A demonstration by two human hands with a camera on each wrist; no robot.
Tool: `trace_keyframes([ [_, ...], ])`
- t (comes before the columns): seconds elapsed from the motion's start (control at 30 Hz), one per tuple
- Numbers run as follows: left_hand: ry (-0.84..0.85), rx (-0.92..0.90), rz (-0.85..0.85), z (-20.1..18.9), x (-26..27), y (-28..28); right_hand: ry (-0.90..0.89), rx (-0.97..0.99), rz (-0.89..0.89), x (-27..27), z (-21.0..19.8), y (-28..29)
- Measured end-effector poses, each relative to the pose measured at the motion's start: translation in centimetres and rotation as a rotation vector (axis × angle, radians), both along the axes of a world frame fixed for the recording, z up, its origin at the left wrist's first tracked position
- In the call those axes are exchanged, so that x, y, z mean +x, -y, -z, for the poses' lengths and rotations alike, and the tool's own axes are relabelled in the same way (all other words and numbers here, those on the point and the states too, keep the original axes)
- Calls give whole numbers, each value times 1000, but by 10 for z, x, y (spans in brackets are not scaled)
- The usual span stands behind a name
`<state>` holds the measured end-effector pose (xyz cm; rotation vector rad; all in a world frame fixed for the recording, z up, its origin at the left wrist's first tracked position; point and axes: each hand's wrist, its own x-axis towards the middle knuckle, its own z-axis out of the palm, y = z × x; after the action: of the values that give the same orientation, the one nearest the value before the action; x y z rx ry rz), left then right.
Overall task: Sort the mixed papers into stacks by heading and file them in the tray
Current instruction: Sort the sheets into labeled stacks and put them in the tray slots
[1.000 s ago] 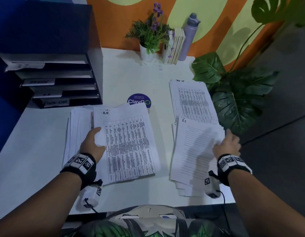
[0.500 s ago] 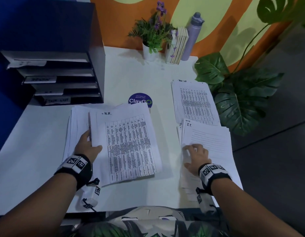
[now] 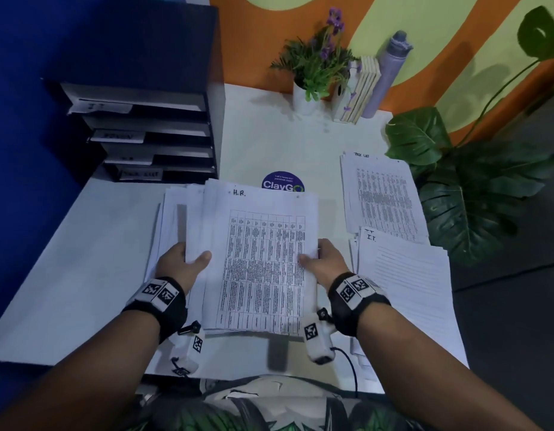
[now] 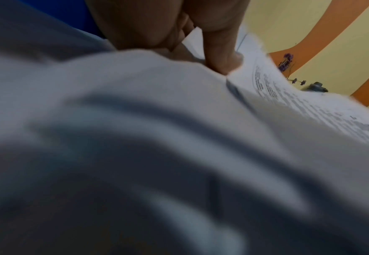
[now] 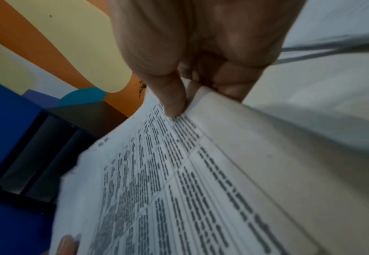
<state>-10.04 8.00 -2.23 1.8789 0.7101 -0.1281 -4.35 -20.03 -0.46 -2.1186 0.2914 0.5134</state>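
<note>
A stack of printed sheets headed H.R. (image 3: 263, 262) is lifted off the white table (image 3: 82, 275) in front of me. My left hand (image 3: 188, 262) grips its left edge, thumb on top (image 4: 222, 60). My right hand (image 3: 322, 259) grips its right edge, with its thumb pressed on the printed table (image 5: 174, 103). Another white pile (image 3: 170, 219) lies under and left of the stack. The I.T. stack (image 3: 406, 281) lies at the right, the Task List stack (image 3: 381, 194) behind it. The black tiered tray (image 3: 151, 132) with labelled shelves stands at the back left.
A round ClayGo sticker (image 3: 281, 183) shows behind the held stack. At the back stand a potted purple-flowered plant (image 3: 319, 66), some books (image 3: 362, 88) and a grey bottle (image 3: 390, 70). A large-leaved plant (image 3: 474, 188) crowds the table's right edge.
My right hand left the I.T. stack and came over to the H.R. stack's right edge. Both hands now hold the H.R. stack, squared up and raised from the table.
</note>
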Motion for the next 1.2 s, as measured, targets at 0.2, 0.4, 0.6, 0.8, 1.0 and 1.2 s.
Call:
trace_keyframes([
  [0.2,2,5,-7,1,-5,-15,38,-113,74,4,5,-2],
  [0.4,97,25,-40,5,-8,-21,10,-22,132,-1,8,-1],
  [0.6,86,55,91,2,-8,-16,-12,136,193,-4,27,-10],
  [0.8,-58,-103,46,12,0,-19,51,208,270,-3,20,-8],
  [1.0,-76,89,65,15,5,-25,41,162,286,-5,18,-6],
  [1.2,-98,139,58,16,2,-27,49,11,283,-9,17,7],
])
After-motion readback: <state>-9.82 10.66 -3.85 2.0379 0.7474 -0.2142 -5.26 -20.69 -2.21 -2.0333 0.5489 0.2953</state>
